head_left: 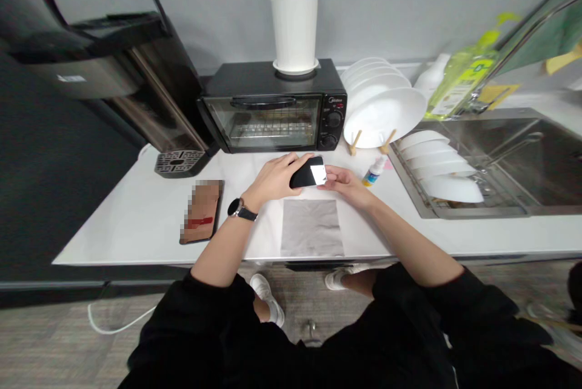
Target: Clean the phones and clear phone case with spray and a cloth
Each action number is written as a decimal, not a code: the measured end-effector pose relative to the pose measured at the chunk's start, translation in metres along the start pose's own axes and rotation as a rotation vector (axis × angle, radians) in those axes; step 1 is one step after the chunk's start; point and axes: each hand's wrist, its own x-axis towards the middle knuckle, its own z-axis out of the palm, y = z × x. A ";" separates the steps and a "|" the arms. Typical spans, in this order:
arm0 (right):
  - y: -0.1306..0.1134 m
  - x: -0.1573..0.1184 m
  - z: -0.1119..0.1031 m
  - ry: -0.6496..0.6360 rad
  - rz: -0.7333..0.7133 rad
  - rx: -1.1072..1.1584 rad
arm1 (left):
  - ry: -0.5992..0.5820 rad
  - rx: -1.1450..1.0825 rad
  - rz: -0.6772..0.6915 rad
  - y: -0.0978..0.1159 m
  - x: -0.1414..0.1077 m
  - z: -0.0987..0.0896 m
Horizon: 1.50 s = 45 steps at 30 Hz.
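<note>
A dark smartphone [304, 174] with a bright reflection on its screen is held above the white counter [131, 222]. My left hand [275, 178], with a black watch on its wrist, is wrapped round the phone's left part. The fingers of my right hand [346, 184] are bent at the phone's right end; whether they grip it is too small to tell. Below the phone, a grey cloth [311, 228] lies flat near the counter's front edge. A small spray bottle [373, 172] with a blue label stands just right of my right hand.
A black toaster oven [273, 119] stands behind my hands, with a white utensil holder [294, 31] on top. To the left are a tablet-like object [202, 212] and a tall drinks dispenser [136, 86]. White plates [382, 113], bowls [445, 165] and the sink [513, 140] are right.
</note>
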 end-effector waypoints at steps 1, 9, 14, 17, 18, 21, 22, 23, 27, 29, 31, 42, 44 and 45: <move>0.001 0.000 0.000 -0.007 -0.003 -0.002 | 0.004 0.021 0.004 0.000 0.000 0.001; 0.000 0.001 0.002 0.000 -0.018 -0.037 | 0.000 0.088 0.041 -0.003 -0.002 0.005; 0.002 0.002 0.006 0.027 -0.018 -0.029 | -0.010 0.129 0.044 0.000 0.000 0.004; 0.004 0.004 0.009 0.044 -0.027 -0.015 | -0.027 0.136 0.032 0.002 0.001 0.002; 0.004 0.004 0.010 0.046 -0.029 -0.009 | -0.033 0.138 0.027 0.003 0.001 0.001; 0.004 0.003 0.013 0.051 -0.035 0.007 | -0.050 0.149 0.020 0.005 0.001 -0.002; 0.003 0.003 0.013 0.057 -0.040 0.012 | -0.054 0.145 0.018 0.005 0.001 -0.003; 0.003 0.002 0.014 0.066 -0.046 0.016 | -0.057 0.133 0.014 0.006 0.002 -0.004; 0.003 0.000 0.012 0.107 -0.083 0.028 | -0.045 0.058 -0.003 0.010 0.002 -0.008; 0.003 -0.001 0.009 0.090 -0.078 0.029 | -0.036 0.026 -0.008 0.009 0.001 -0.008; 0.002 -0.001 0.007 0.055 -0.046 0.048 | -0.038 -0.012 -0.008 0.007 0.000 -0.008; 0.005 0.006 0.008 0.326 -0.009 0.030 | -0.092 -0.028 0.149 0.007 -0.002 0.001; 0.007 0.007 0.006 0.368 -0.014 -0.029 | -0.085 -0.001 0.169 0.011 -0.001 0.004; 0.008 0.006 0.005 0.381 -0.020 -0.062 | -0.079 0.010 0.174 0.013 0.000 0.005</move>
